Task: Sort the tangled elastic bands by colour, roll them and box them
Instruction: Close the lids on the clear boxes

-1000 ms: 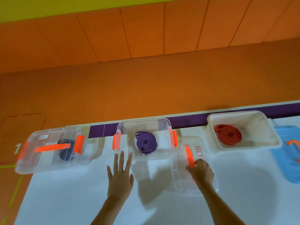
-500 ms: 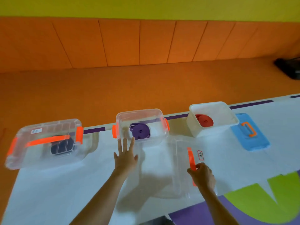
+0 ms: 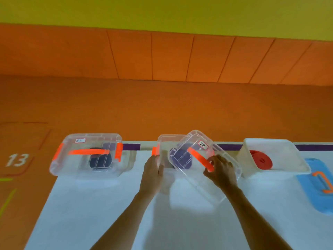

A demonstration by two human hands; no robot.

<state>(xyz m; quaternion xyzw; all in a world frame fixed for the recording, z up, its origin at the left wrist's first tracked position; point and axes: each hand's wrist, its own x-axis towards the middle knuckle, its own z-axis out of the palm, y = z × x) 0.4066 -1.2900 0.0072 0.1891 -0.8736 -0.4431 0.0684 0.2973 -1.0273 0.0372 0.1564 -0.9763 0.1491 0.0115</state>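
Observation:
A clear lid [image 3: 196, 179] with an orange handle hangs tilted over the middle clear box [image 3: 163, 141]. My right hand [image 3: 220, 171] grips that handle. My left hand [image 3: 153, 168] clasps the box's near-left corner, beside its orange latch. A rolled purple band [image 3: 180, 157] lies inside the box, seen through the lid. On the left stands a lidded clear box [image 3: 86, 156] with a rolled dark blue band [image 3: 100, 160] in it. To the right, a rolled red band [image 3: 261, 159] lies in an open white box [image 3: 281, 150].
A blue lid [image 3: 319, 188] with an orange handle lies flat at the far right of the white table [image 3: 90, 213]. The boxes stand in a row along the table's far edge, with orange floor and wall panels beyond.
My right hand has lifted the clear lid off the table and carried it left over the purple band's box. My left hand went from flat on the table to gripping the box's corner.

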